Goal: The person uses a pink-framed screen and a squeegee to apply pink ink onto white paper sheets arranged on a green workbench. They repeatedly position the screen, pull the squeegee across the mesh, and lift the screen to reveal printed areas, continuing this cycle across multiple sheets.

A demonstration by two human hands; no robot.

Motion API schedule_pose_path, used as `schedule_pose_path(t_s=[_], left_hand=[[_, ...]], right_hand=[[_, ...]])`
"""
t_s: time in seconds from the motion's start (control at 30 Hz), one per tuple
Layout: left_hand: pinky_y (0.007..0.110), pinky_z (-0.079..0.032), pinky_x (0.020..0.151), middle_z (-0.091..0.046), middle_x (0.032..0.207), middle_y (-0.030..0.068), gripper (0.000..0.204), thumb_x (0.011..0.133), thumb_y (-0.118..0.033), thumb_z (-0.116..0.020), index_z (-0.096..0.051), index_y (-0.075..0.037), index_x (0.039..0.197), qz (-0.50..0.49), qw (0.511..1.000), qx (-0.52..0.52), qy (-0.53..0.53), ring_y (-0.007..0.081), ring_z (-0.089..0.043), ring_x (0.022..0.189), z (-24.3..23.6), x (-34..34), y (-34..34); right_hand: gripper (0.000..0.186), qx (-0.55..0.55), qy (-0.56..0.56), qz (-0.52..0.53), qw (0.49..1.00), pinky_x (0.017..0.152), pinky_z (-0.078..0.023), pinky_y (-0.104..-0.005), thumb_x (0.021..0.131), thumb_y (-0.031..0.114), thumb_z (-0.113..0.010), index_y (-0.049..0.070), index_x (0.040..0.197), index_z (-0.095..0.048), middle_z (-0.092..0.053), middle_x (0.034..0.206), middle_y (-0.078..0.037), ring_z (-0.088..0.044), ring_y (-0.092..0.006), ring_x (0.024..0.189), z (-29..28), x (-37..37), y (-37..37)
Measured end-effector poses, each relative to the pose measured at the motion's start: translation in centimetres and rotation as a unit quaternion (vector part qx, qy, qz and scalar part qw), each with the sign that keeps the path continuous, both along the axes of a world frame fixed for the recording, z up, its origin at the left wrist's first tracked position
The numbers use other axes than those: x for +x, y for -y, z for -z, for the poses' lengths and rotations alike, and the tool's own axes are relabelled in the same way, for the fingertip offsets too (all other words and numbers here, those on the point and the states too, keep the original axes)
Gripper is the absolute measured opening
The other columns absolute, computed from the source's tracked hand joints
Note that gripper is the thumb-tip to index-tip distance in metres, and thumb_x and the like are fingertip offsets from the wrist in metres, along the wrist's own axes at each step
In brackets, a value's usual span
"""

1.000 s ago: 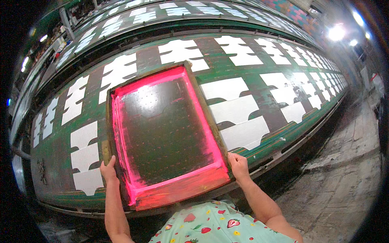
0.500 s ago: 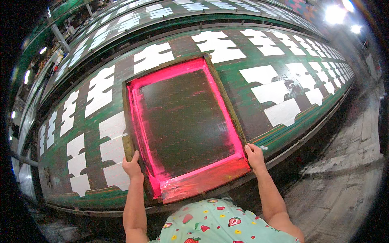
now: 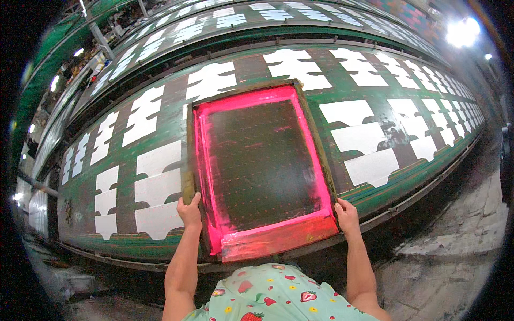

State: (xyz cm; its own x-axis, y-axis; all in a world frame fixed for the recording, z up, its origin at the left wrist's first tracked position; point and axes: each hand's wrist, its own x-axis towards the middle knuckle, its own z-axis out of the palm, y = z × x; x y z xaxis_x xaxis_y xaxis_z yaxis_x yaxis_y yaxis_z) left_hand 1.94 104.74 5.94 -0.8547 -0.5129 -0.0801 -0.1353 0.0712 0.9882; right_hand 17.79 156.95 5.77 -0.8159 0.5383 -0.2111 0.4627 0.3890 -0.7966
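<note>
The person stands at a long green bench (image 3: 176,115) that runs far off to both sides. White cloth pieces (image 3: 155,219) lie on it in rows, flat and side by side.

A big printing frame (image 3: 257,166) sits on the bench right in front of the person. It has a wooden rim, a dark mesh in the middle and bright pink ink all around the inside edge. The thickest pink ink sits in a band along the near edge, close to the person's body.

The left hand (image 3: 190,211) grips the frame at its near left corner, with the fingers curled around the rim. The right hand (image 3: 347,214) grips the near right corner in the same way. Both hands are closed on the frame.

The frame seems to rest flat on the bench, over a spot in the row of cloth pieces. I cannot see what lies under the mesh.

How far along is the work? The cloth pieces in view on both sides all look plain white, with no pink picture on them that I can make out. So it seems that most of the printing is not done yet. No tool for pushing the ink is in view.
</note>
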Motion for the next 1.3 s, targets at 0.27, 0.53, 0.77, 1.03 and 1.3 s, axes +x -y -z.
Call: schedule_pose_path(t_s=[0.27,0.53,0.77,1.03,1.3], left_hand=[[0.045,-0.058,0.089,-0.081,0.103,0.0173,0.042,0.086,-0.025,-0.092,-0.076,0.003,0.114,0.0,0.99,-0.131,0.054,0.0312,-0.076,0.094,0.9,-0.1,-0.1],[0.053,-0.06,0.09,-0.08,0.104,0.0243,0.054,0.08,-0.041,-0.093,-0.077,0.0,0.11,-0.029,0.979,-0.185,0.085,0.0435,-0.077,0.1,2.1,-0.7,0.4],[0.052,-0.055,0.103,-0.074,0.123,0.026,0.062,0.09,-0.047,-0.084,-0.071,0.0,0.129,-0.046,0.983,-0.174,0.034,0.0437,-0.07,0.119,2.7,-0.6,0.6],[0.052,-0.047,0.116,-0.067,0.141,0.0278,0.051,0.109,-0.034,-0.063,-0.065,0.001,0.146,-0.02,0.988,-0.148,-0.038,0.0449,-0.061,0.135,4.5,-0.9,0.7],[0.05,-0.046,0.118,-0.067,0.143,0.0247,0.049,0.108,-0.029,-0.067,-0.065,-0.001,0.148,-0.025,0.986,-0.159,-0.052,0.0424,-0.06,0.136,4.0,-0.8,0.8]], right_hand=[[0.052,0.253,-0.138,-0.462,0.839,0.113,-0.051,-0.052,0.088,0.018,-0.083,0.014,0.139,-0.072,-0.07,0.138,-0.015,-0.064,-0.038,0.132,-8.0,3.6,11.5],[0.058,0.331,-0.154,-0.514,0.776,0.106,-0.055,-0.0502,0.077,0.006,-0.079,0.013,0.134,-0.075,-0.076,0.126,-0.014,-0.072,-0.035,0.12,-8.5,0.9,16.7],[0.053,0.335,0.002,-0.547,0.767,0.094,-0.061,-0.0528,0.079,0.006,-0.075,0.019,0.13,-0.077,-0.077,0.121,-0.015,-0.075,-0.0389,0.109,-10.5,-3.1,20.0],[0.062,0.367,-0.027,-0.497,0.786,0.099,-0.06,-0.0504,0.073,0.001,-0.077,0.015,0.133,-0.075,-0.076,0.126,-0.013,-0.073,-0.0368,0.116,-8.7,1.5,21.4],[0.054,0.428,-0.163,-0.434,0.776,0.096,-0.058,-0.0463,0.076,0.0,-0.074,0.013,0.128,-0.077,-0.076,0.12,-0.008,-0.072,-0.0311,0.112,-5.5,-4.4,22.1]])
